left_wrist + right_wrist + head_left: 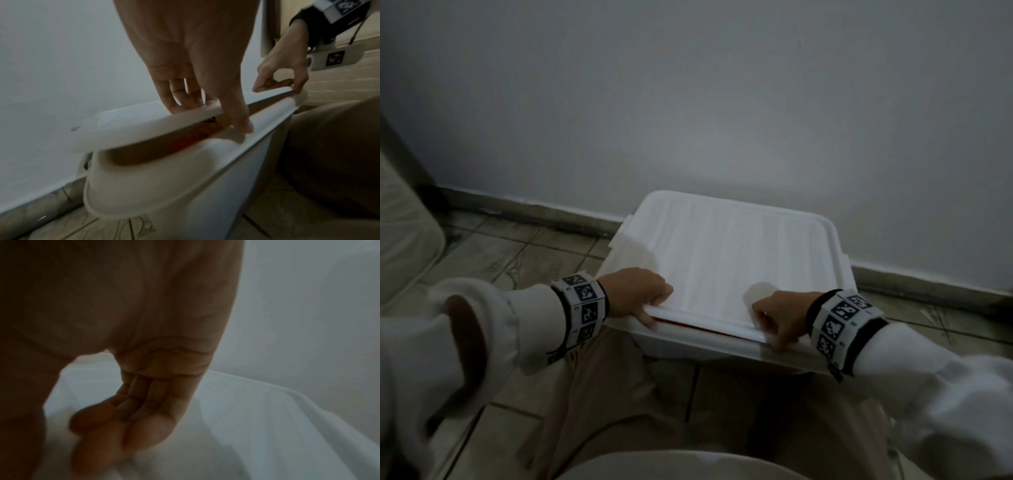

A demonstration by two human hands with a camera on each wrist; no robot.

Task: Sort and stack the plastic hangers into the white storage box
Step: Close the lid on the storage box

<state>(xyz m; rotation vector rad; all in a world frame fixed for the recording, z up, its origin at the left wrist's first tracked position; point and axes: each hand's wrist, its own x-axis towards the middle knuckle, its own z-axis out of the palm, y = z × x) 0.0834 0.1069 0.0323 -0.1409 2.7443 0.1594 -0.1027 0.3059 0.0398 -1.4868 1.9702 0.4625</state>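
Note:
The white storage box [688,346] stands on the floor against the wall, with its white lid [739,253] on top. The lid's near edge is lifted a little. My left hand [655,308] grips that edge at the near left, fingers on top and thumb under it. My right hand [770,329] pinches the same edge at the near right. Through the gap, red plastic [705,328] shows inside. In the left wrist view, the left hand [222,110] holds the lid [127,123] above the box [164,186], with reddish contents [191,139] below. The right hand [133,410] lies over the lid [246,418].
A grey wall [722,102] and its baseboard [534,209] run right behind the box. The floor is tiled [517,253]. My knees in beige trousers [619,394] are just in front of the box. A pale padded object [404,233] stands at the left.

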